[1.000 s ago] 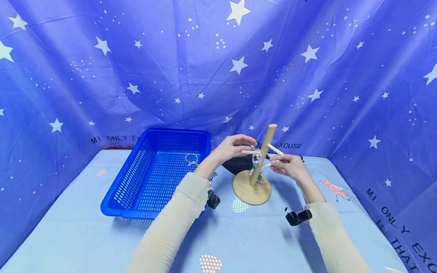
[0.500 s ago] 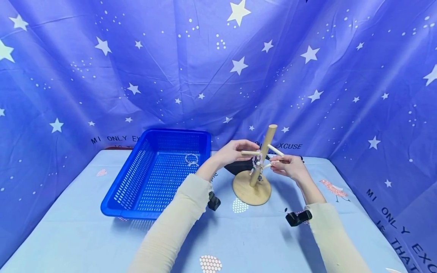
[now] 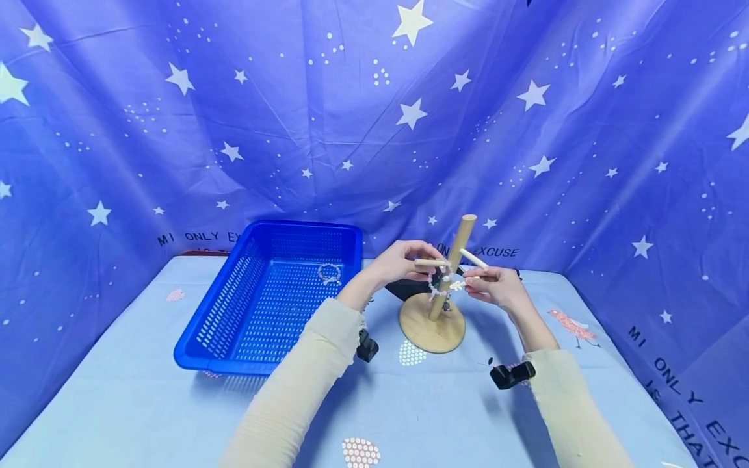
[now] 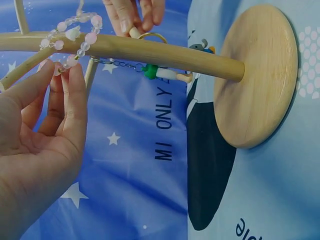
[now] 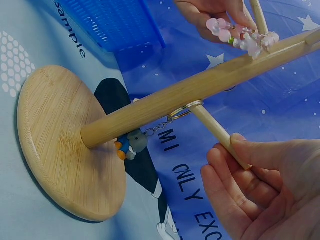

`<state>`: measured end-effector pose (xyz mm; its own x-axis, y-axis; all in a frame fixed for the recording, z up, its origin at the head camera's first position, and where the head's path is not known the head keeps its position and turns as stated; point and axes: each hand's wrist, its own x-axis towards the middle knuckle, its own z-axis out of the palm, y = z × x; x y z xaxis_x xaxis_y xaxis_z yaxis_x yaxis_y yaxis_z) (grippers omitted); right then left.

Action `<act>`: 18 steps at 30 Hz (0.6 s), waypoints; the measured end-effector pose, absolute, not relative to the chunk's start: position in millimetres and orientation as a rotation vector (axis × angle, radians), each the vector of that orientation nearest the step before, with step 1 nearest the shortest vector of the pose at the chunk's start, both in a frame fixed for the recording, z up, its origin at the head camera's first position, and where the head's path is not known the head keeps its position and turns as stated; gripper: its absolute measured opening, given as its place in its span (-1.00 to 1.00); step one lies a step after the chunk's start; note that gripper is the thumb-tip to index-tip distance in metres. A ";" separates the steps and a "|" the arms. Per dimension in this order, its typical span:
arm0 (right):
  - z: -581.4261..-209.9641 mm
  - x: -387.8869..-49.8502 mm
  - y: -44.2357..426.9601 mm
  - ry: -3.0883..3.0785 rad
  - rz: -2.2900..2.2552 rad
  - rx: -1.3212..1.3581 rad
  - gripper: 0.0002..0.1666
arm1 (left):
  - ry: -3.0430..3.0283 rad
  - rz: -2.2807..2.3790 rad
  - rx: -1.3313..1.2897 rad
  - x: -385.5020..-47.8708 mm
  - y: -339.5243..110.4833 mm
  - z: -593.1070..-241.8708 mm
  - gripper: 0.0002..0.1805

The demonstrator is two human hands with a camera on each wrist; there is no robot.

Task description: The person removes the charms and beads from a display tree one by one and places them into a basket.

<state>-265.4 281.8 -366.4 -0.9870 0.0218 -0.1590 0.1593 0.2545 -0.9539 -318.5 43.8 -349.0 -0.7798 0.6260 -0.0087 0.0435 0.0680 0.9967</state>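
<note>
A pink and clear beaded bracelet (image 4: 90, 37) is at the upper part of a wooden peg stand (image 3: 465, 231), by a left-side peg. My left hand (image 4: 45, 130) pinches its beads between thumb and fingers. My right hand (image 5: 265, 185) pinches the end of a lower peg (image 5: 215, 127) on the stand's right. Around that peg hangs a key ring (image 5: 185, 108) with a small grey and blue figure (image 5: 134, 143) on a chain. A keychain with a green-topped figure (image 4: 157, 72) also hangs by the post.
Left of the stand is a blue perforated basket (image 3: 193, 348) with another beaded bracelet (image 3: 329, 273) inside. The stand's round base (image 3: 418, 325) sits on a light blue patterned cloth (image 3: 433, 409). A starry blue curtain (image 3: 351, 110) rises behind.
My left hand has shifted slightly right and down toward the post. The bracelet now spreads wider, with a pale part reaching toward the right hand. My right hand keeps its place on the peg.
</note>
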 end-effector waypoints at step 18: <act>-368.2 -265.4 282.8 2.400 -1.864 0.149 -0.50 | 1.924 1.800 0.681 -318.6 36.0 -342.0 -0.80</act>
